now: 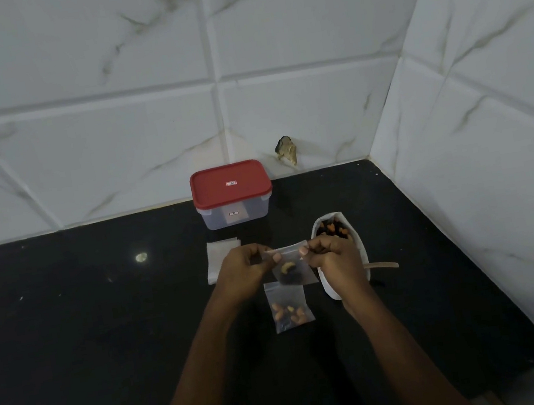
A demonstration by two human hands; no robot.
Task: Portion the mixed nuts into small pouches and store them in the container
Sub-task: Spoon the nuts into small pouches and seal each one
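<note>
A small clear pouch with a cashew and dark nuts hangs above the black counter. My left hand pinches its top left corner and my right hand pinches its top right corner. A second pouch holding several nuts lies flat on the counter just below it. A white bag of mixed nuts stands open behind my right hand. The clear container with a red lid sits shut near the back wall.
A stack of empty pouches lies left of my left hand. A wooden spoon handle sticks out to the right of the nut bag. Tiled walls close the corner at the back and right.
</note>
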